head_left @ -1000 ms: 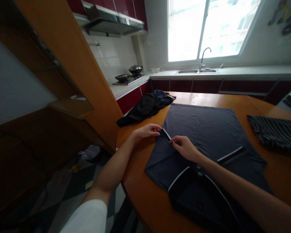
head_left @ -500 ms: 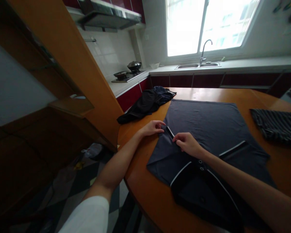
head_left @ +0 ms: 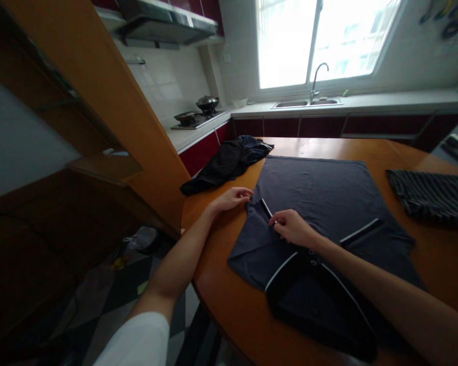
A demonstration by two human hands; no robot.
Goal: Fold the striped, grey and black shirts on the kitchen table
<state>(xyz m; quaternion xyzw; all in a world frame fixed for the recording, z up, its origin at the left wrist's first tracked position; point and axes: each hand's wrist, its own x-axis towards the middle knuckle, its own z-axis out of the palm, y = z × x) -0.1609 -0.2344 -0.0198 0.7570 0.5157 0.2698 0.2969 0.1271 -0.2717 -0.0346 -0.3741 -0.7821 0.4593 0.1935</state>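
A dark grey polo shirt (head_left: pixel 320 203) with white trim lies flat on the orange wooden table (head_left: pixel 229 305), collar toward me. Its left sleeve is folded inward across the body. My left hand (head_left: pixel 231 198) pinches the fabric at the far end of the sleeve cuff (head_left: pixel 266 209). My right hand (head_left: pixel 293 229) pinches the near end of the same white-edged cuff, with the fingers closed on the cloth. The shirt's right sleeve cuff (head_left: pixel 361 230) lies folded in on the other side.
A crumpled black garment (head_left: pixel 229 161) lies at the table's far left edge. A striped dark cloth (head_left: pixel 431 195) lies at the right. Beyond are a counter with a sink (head_left: pixel 307 103) and a stove with pans (head_left: pixel 198 116). A tall wooden cabinet (head_left: pixel 110 101) stands left.
Both hands stay on the sleeve cuff and have shifted only slightly. The view has tilted a little, and the shirt lies as before.
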